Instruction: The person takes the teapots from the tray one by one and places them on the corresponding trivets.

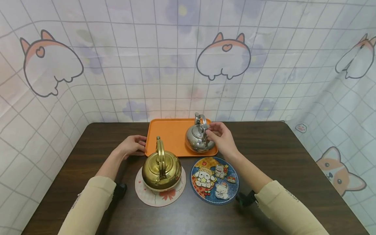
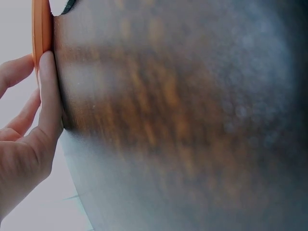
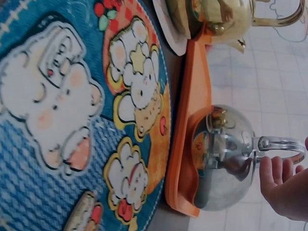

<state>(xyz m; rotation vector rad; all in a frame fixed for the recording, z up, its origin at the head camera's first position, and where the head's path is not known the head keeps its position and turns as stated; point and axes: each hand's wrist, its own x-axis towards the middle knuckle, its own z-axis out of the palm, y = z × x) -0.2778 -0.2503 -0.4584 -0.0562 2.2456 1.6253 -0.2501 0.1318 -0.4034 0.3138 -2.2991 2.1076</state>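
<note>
A silver kettle with an upright looped handle sits at the right end of an orange tray. At that handle is my right hand, thumb and fingers curled about it; the right wrist view shows the fingers against the loop. My left hand is beside the tray's left side, its fingertips right at the rim. In the left wrist view, the thumb lies along the tray's edge. Nearer my body, a gold kettle stands on a round pink-and-white mat.
A round blue mat with cartoon animals lies in front of the tray's right half, close to my right forearm. Everything rests on a dark wooden table. A white gridded curtain with cartoon corgis hangs behind and on both sides.
</note>
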